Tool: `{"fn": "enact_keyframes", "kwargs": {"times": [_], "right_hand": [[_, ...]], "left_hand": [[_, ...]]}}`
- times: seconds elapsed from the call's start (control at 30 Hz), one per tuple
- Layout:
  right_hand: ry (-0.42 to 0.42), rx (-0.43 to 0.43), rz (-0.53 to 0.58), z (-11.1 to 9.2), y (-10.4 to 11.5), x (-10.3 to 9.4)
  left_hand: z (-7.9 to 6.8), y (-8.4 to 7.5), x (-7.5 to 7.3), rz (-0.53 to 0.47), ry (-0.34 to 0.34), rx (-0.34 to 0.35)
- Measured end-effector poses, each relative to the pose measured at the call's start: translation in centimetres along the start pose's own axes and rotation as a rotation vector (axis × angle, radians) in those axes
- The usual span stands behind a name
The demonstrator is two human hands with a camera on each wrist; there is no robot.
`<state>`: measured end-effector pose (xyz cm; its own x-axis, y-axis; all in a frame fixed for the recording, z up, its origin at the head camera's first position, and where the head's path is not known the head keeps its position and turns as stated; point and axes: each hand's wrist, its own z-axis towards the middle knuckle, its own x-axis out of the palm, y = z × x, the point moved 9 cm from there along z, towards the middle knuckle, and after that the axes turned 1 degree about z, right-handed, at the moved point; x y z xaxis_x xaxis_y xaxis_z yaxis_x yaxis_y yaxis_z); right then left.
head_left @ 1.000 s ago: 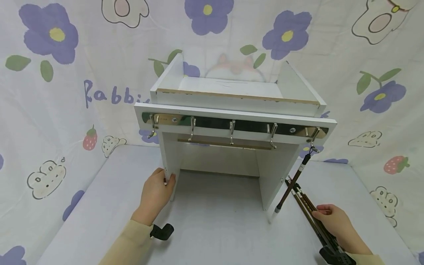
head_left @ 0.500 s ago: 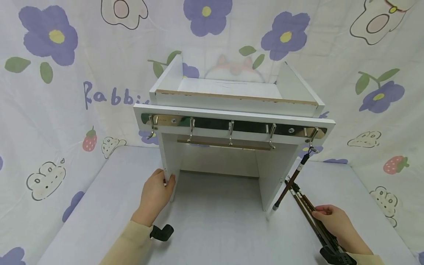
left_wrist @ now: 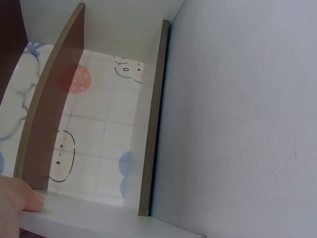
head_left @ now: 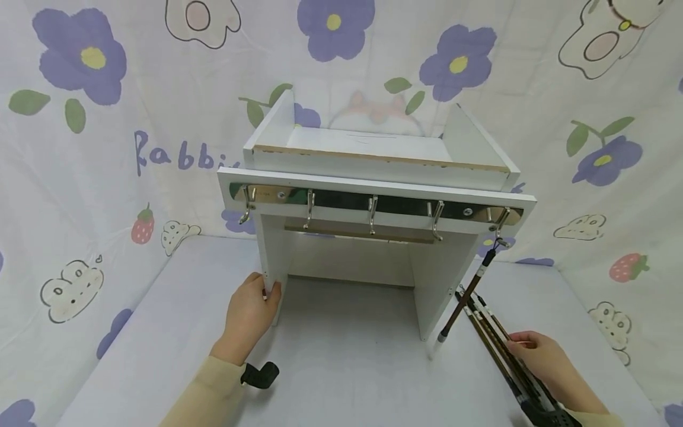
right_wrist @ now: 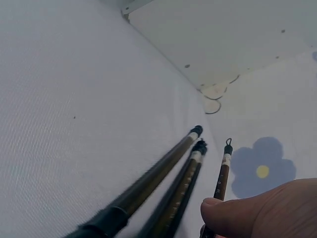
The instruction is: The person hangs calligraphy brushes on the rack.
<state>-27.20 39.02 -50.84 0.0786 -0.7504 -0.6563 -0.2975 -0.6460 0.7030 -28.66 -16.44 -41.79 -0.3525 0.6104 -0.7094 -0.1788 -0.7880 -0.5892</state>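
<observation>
My left hand (head_left: 248, 317) grips the left side panel of a white wooden rack (head_left: 341, 167); its thumb (left_wrist: 30, 201) shows in the left wrist view. A row of metal hooks (head_left: 372, 213) runs along the rack's front. From the rightmost hook, a brown calligraphy brush (head_left: 465, 301) hangs by its loop, tip down. Right of the rack, my right hand (head_left: 546, 362) pinches one slim brush (right_wrist: 222, 179), loop end away from me. Several other brushes (head_left: 493, 350) lie beside it, partly under the wrist camera. Their tips are hidden.
The rack stands on a white-covered table (head_left: 341, 379), with a tray-like top (head_left: 368, 139). A patterned cloth (head_left: 181, 107) hangs behind and at the sides. Black wrist cameras sit on both wrists, the left one (head_left: 260, 375) sticking out toward the middle.
The brush in my right hand has separated from the others, its loop end now apart to their right. My left hand keeps its grip on the panel. The view has shifted slightly.
</observation>
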Motion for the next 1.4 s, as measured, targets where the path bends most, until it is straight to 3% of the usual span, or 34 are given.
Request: {"fn": "enact_keyframes", "kwargs": {"times": [0.2,0.43,0.77,1.17,1.4], "right_hand": [[-0.057,-0.028,-0.02,-2.0,1.4,-2.0],[-0.137,-0.128,-0.007,-4.6,4.9,-3.5],[-0.324,-0.341,0.154,-7.5,9.8,-4.8],[-0.493,-0.476,0.388,-10.7,13.1,-6.0],[-0.557,-0.478,0.337,-12.2,14.7,-6.1]], "left_hand": [[0.0,-0.1,-0.2,0.011,-0.022,0.013],[-0.1,0.0,-0.1,0.013,-0.016,0.011],[0.0,-0.2,-0.3,0.022,-0.04,0.027],[-0.1,-0.1,-0.2,0.019,-0.007,-0.007],[-0.2,0.0,-0.1,0.015,0.002,-0.009]]}}
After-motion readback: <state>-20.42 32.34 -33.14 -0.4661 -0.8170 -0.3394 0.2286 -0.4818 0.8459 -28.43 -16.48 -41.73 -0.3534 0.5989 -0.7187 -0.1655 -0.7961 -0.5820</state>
